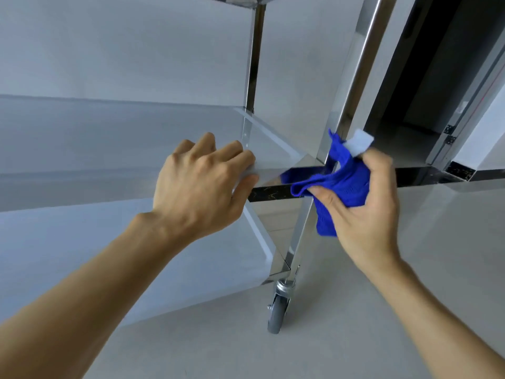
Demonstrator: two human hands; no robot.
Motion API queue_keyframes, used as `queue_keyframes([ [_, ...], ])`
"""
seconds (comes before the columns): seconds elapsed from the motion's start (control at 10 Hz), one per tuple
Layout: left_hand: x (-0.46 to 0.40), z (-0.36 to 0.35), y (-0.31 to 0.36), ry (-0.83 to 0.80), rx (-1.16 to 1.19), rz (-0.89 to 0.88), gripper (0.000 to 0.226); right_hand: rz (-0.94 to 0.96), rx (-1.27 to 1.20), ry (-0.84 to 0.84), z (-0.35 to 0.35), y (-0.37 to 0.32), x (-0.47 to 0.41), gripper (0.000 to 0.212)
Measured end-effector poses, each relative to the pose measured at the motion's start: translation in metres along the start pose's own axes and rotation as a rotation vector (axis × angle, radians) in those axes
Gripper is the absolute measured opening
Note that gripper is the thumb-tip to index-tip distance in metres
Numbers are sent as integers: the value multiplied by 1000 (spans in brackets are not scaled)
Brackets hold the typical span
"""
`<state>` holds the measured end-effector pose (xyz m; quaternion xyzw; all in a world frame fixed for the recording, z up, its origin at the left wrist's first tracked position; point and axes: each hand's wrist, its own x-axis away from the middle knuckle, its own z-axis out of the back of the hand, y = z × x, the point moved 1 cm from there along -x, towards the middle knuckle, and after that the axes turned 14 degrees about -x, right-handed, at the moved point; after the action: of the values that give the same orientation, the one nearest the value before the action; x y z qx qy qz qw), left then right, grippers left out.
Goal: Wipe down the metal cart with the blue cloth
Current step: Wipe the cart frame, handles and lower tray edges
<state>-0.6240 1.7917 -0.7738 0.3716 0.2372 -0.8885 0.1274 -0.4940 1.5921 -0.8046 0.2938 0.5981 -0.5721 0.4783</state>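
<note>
Both forearms came in from the bottom edge, bare, left one from 7 o'clock, right one from 5 o'clock. Left hand sat on the front rim of the cart's middle shelf, fingers curled over the top, thumb under the lip: a grip on the shelf edge. Right hand was at 3 o'clock of the left hand, apart from it, fingers & thumb closed round the blue cloth, bunched up. Cloth was pressed vs. the cart's front-right post right where the shelf corner meets it; one flap hung down below the thumb, another lay along the shelf's shiny side edge. White tag stuck out of the cloth at 12 o'clock of the right hand.

Cart was metal w/ mirror-like posts; a lower shelf showed at 6 o'clock of the middle one, and the underside of a top shelf only just at the upper edge. Grey caster wheel stood on the pale floor under the front-right post. Dark doorway was at 1 o'clock behind the cart, w/ a metal-framed door open beside it. Black skirting strip ran along the wall base at 3 o'clock.
</note>
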Motion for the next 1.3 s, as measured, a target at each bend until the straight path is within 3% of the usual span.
queue_keyframes([
  [0.1,-5,6,3,-60,152,-35,33,160,115,-215,-8,-10,-41,61],
  [0.2,-5,16,-16,-114,353,-93,34,6,318,-601,-14,0,-63,66],
  [0.3,7,21,-61,-42,309,-39,30,-60,554,-882,-4,20,-72,76],
  [0.5,53,10,-153,-18,146,165,32,65,581,-668,10,48,-70,54],
  [0.6,69,-6,-196,-89,139,306,34,21,586,-655,19,56,-74,54],
  [0.7,77,-34,-249,-276,56,425,40,-34,555,-624,26,62,-74,55],
  [0.8,103,-58,-284,-239,31,396,38,-2,561,-562,26,67,-64,59],
  [0.9,115,-43,-297,-339,-124,419,33,64,571,-466,8,63,-58,58],
  [1.0,109,-40,-277,-491,4,395,39,188,504,-479,-39,38,-56,50],
  [1.2,106,-21,-254,-349,-73,387,46,421,343,-522,-178,-55,-28,42],
  [1.3,106,-12,-248,-336,-69,381,38,494,343,-551,-197,-69,-26,39],
])
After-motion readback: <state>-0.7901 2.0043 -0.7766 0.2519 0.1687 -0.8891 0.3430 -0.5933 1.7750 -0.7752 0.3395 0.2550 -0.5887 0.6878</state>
